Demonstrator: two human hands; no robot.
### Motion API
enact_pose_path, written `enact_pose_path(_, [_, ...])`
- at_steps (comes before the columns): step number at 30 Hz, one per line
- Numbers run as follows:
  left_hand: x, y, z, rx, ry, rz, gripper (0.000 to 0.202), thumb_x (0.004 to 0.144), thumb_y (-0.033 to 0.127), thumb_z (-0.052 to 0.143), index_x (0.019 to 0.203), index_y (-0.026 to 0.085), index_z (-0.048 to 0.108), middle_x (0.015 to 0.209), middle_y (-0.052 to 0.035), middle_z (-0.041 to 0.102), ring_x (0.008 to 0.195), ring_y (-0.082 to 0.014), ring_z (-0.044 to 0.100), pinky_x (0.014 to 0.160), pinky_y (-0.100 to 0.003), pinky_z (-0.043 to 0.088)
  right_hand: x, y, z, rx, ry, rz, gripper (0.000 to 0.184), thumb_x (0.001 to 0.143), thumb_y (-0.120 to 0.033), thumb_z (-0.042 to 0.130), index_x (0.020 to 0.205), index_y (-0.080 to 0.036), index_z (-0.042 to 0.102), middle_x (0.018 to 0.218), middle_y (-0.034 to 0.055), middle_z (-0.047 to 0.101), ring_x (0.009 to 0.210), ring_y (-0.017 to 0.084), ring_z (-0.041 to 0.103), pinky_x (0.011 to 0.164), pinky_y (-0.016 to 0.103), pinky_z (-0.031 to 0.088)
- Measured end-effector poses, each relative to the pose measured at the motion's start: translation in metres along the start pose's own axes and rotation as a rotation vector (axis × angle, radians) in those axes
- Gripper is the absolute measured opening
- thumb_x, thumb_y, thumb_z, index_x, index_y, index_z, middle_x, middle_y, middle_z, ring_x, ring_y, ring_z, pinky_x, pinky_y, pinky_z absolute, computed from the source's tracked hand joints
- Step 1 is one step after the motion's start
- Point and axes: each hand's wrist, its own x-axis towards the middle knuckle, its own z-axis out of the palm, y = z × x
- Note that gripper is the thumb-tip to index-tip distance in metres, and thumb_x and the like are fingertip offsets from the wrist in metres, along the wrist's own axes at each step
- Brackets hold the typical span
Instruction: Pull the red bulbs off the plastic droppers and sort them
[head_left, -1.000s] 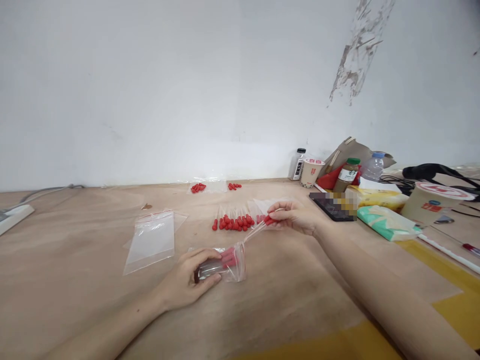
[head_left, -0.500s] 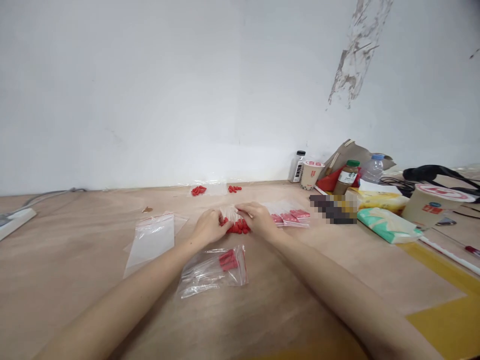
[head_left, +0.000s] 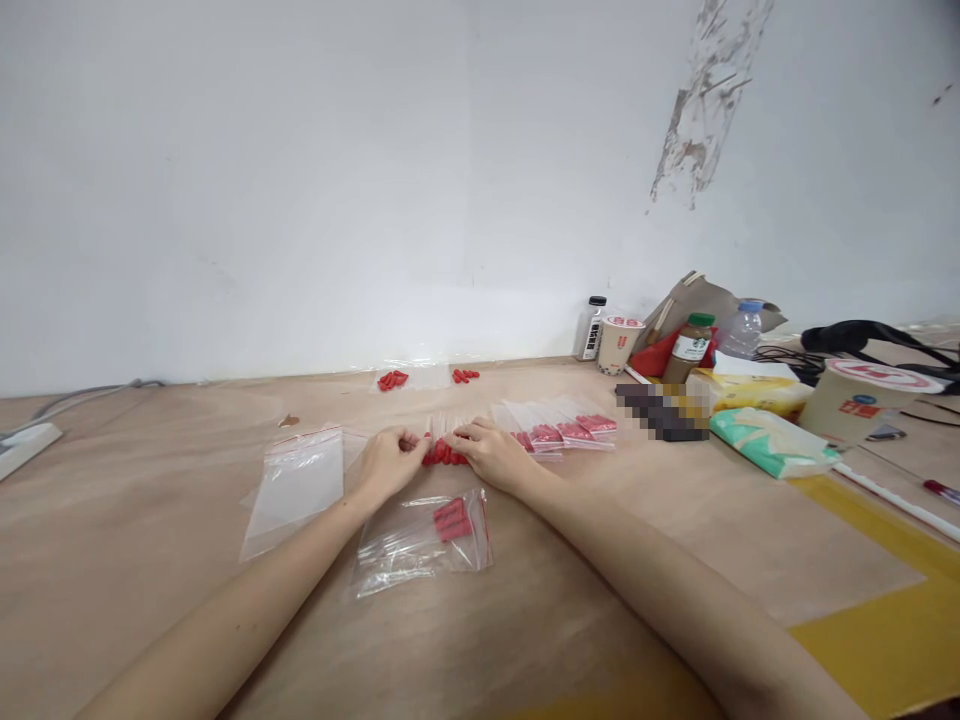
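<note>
Presently: red-bulbed droppers [head_left: 444, 455] on counter [head_left: 150, 560].
We find left hand [head_left: 386, 465] and right hand [head_left: 491, 458] fingers pinching them.

The worktop [head_left: 187, 570] is covered with a brown sheet, and a yellow part shows at its near right corner. In the middle lies a row of red-capped droppers [head_left: 442, 453]. Just in front of it is a clear bag with droppers [head_left: 424, 535], and to the left an empty clear bag [head_left: 296, 485]. Right of the row lie some filled bags [head_left: 562, 430]. Near the wall are two small heaps of red caps [head_left: 392, 379]. At the right stand a paper cup [head_left: 619, 343] and bottles, with a green tissue pack [head_left: 772, 443] in front of them.
</note>
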Motion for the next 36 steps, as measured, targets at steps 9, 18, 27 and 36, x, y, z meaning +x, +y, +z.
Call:
enact_pose_path(9, [-0.005, -0.012, 0.012, -0.123, 0.01, 0.041, 0.026, 0.074, 0.043, 0.052, 0.073, 0.018, 0.056, 0.072, -0.001, 0.064, 0.067, -0.015, 0.06, 0.062, -0.024, 0.044, -0.003, -0.007, -0.008, -0.03, 0.001, 0.034, 0.025, 0.09, -0.027, 0.045, 0.11, -0.022, 0.059, 0.095, 0.0077, 0.065, 0.088, 0.019, 0.052, 0.076, 0.034, 0.033])
enact_pose_path(18, [-0.019, -0.02, -0.004, -0.113, 0.04, 0.221, 0.022, 0.078, 0.039, 0.053, 0.085, 0.019, 0.057, 0.09, -0.0039, 0.062, 0.083, -0.0186, 0.059, 0.075, -0.031, 0.047, -0.021, -0.013, -0.031, 0.214, 0.239, 0.344, 0.016, 0.084, -0.022, 0.051, 0.089, -0.018, 0.065, 0.082, 0.0049, 0.066, 0.081, 0.018, 0.053, 0.074, 0.031, 0.034])
enact_pose_path(27, [-0.083, -0.029, -0.036, 0.002, -0.388, 0.763, 0.042, 0.087, 0.025, 0.046, 0.129, 0.024, 0.04, 0.128, -0.008, 0.05, 0.116, -0.0198, 0.05, 0.096, -0.032, 0.043, -0.056, -0.03, -0.059, 0.448, -0.086, 0.236, 0.006, 0.071, -0.025, 0.064, 0.068, -0.023, 0.069, 0.066, -0.001, 0.06, 0.072, 0.014, 0.051, 0.073, 0.029, 0.032])
enact_pose_path(36, [-0.084, -0.025, -0.027, -0.09, -0.45, 0.701, 0.051, 0.086, 0.028, 0.049, 0.135, 0.026, 0.032, 0.135, -0.0077, 0.044, 0.12, -0.0224, 0.046, 0.099, -0.037, 0.041, -0.054, -0.045, -0.048, 0.54, -0.117, 0.266, 0.006, 0.072, -0.025, 0.067, 0.076, -0.02, 0.069, 0.062, -0.0027, 0.06, 0.063, 0.011, 0.049, 0.065, 0.023, 0.033])
